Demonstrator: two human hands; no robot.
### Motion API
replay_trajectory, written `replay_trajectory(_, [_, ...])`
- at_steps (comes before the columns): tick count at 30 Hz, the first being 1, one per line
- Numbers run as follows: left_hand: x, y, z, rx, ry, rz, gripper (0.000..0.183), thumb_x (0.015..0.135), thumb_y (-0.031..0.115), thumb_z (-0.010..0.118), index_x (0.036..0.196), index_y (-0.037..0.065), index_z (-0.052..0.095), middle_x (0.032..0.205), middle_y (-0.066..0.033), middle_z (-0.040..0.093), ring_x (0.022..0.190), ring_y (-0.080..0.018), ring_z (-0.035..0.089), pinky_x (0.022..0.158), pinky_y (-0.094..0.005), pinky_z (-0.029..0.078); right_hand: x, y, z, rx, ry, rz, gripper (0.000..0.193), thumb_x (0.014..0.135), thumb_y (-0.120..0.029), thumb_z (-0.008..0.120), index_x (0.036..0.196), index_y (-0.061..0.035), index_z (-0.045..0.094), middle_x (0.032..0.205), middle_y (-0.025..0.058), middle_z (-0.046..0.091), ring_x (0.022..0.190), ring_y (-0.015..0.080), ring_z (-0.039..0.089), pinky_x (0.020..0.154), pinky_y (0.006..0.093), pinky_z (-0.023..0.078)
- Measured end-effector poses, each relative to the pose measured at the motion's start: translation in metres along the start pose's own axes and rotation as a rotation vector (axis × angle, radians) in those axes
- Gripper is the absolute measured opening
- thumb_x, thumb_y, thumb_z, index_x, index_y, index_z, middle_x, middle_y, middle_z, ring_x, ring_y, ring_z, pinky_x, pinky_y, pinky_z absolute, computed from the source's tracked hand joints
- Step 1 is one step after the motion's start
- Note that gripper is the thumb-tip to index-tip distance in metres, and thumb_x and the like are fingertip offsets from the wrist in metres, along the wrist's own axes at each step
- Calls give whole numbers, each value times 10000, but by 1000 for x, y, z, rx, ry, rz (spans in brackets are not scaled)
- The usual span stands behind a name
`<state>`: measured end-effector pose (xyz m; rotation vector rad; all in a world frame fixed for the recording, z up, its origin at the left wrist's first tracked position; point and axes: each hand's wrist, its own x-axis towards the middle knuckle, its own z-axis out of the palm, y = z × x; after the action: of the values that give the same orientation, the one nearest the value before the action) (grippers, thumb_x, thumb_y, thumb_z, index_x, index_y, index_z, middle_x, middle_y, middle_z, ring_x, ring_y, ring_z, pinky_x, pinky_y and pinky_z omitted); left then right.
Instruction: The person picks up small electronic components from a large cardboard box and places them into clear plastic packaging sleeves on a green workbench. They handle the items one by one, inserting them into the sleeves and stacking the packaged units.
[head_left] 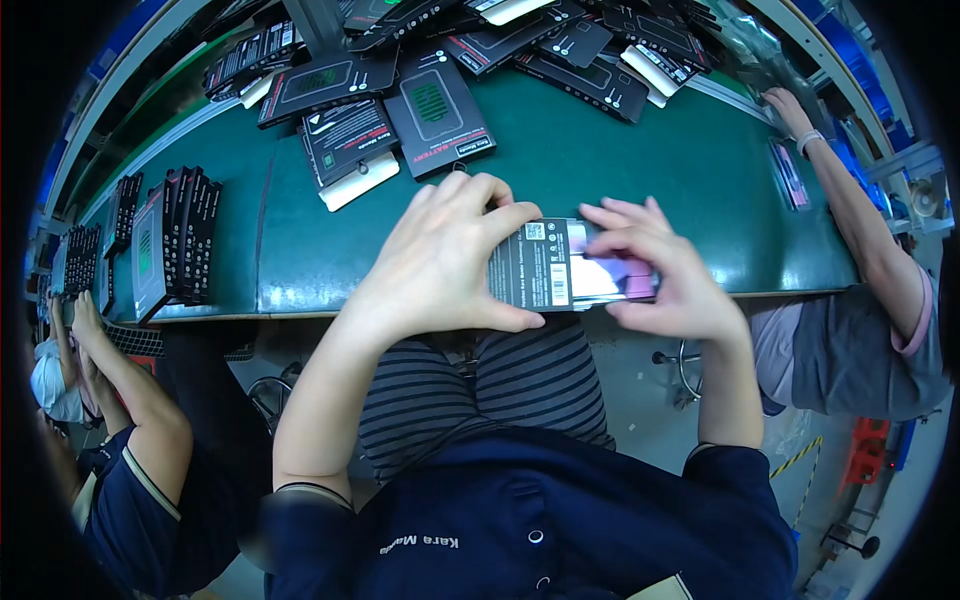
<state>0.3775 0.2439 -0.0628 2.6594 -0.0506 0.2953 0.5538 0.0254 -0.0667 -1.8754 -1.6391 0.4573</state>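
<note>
In front of my lap, at the table's near edge, my left hand (450,250) holds a flat black cardboard box (532,268), thumb along the near side and fingers along the far side. Out of the box's right end sticks a flat, shiny packet (597,280), silvery with a pink part, partly inside the box. My right hand (672,270) grips the packet's outer end, thumb below and fingers above. Its ring and little fingers stand away from the packet. How deep the packet sits in the box is hidden.
Black boxes (440,110) lie heaped across the far side of the green table (700,190), some with white flaps open. A row of upright boxes (180,240) stands at left. Co-workers sit on both sides; one's arm (860,210) reaches in at right, near another shiny packet (790,175).
</note>
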Motion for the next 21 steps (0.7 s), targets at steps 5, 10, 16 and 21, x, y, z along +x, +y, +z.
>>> replay_trajectory(5, [10, 16, 1, -105, 142, -75, 900, 542, 275, 895, 1316, 50, 494, 1136, -144, 595, 1060, -306, 590, 925, -375, 457, 13, -40, 44, 536, 342, -150, 665, 783, 122, 458, 1434, 2, 394, 1571, 245, 262, 1455, 350, 301, 1183, 451, 229])
replay_trajectory(10, [9, 22, 22, -318, 842, 65, 939, 558, 248, 954, 1310, 52, 428, 1230, -125, 528, 1070, -221, 548, 947, -353, 458, 43, -78, 26, 1143, 453, -70, 456, 975, -125, 450, 1361, 116, 418, 1363, 237, 516, 1302, 311, 485, 1124, 420, 344])
replay_trajectory(16, [8, 37, 3, -1362, 910, 4, 295, 928, 0, 649, 1034, 67, 383, 1109, -124, 578, 928, -112, 592, 840, -246, 505, 77, -70, 67, 569, 836, -446, 183, 977, -5, 527, 1127, 34, 625, 1155, 122, 642, 1043, 172, 609, 931, 270, 463])
replay_trajectory(21, [8, 42, 7, -1219, 933, 77, 212, 954, -31, 572, 1106, 37, 440, 1109, -131, 603, 945, -110, 587, 856, -254, 496, 71, -74, 70, 887, 794, -373, 182, 966, -12, 569, 1142, 30, 553, 1180, 162, 601, 1062, 163, 586, 920, 291, 476])
